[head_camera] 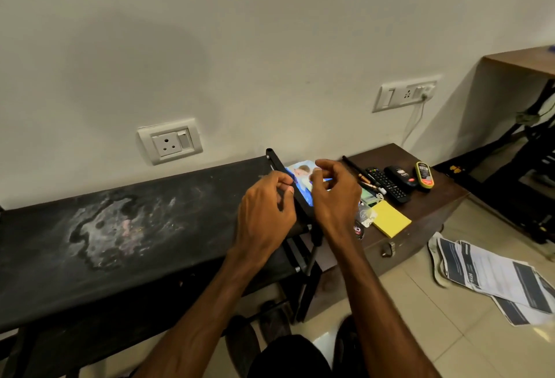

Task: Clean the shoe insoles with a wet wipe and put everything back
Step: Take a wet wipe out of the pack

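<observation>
A blue wet wipe packet (pixel 301 172) lies where the black shoe rack top (pixel 135 227) meets the brown wooden box (pixel 426 212). My left hand (pixel 264 215) pinches the packet's left edge with thumb and forefinger. My right hand (pixel 336 194) curls its fingers over the packet's right side and hides most of it. A pale insole (pixel 436 260) lies on the tiled floor at the right, partly under printed papers (pixel 495 278). Dark shoes (pixel 243 344) stand on the floor below my arms.
On the brown box lie a TV remote (pixel 387 184), a black case (pixel 401 176), a yellow-rimmed device (pixel 424 174), pens (pixel 360 175) and a yellow sticky pad (pixel 390 218). Wall sockets (pixel 169 144) sit behind the rack. A wooden desk (pixel 522 60) and black stand are at the far right.
</observation>
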{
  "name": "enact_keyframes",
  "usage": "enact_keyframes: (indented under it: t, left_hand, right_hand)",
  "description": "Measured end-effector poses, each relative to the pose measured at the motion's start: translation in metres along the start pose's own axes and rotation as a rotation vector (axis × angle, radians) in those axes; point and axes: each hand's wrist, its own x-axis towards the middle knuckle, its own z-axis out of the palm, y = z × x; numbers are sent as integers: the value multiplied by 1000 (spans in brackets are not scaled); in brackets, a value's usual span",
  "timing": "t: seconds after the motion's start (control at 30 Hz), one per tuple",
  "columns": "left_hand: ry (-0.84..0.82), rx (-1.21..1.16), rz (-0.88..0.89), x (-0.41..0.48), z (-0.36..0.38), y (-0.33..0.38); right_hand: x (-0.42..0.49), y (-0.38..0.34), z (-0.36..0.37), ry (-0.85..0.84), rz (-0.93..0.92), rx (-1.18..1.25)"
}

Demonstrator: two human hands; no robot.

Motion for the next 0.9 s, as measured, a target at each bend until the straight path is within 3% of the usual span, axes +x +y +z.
enact_keyframes:
  t: [0.07, 0.17, 0.33, 0.73, 0.9]
  left_hand:
    - [-44, 62, -34, 10, 11, -2]
    - [-140, 115, -69, 20, 26, -9]
    - [-177, 145, -87, 35, 44, -15]
    - [-198, 95, -103, 54, 76, -9]
    - [-289, 131, -250, 66, 99, 10]
  right_hand:
    - [21, 20, -4, -12, 22, -168]
    - [49, 64, 1, -238, 106, -387]
    - [73, 99, 26, -517, 79, -606]
    - [87, 104, 44, -601, -67, -840]
    - [88, 90, 23, -552, -181, -733]
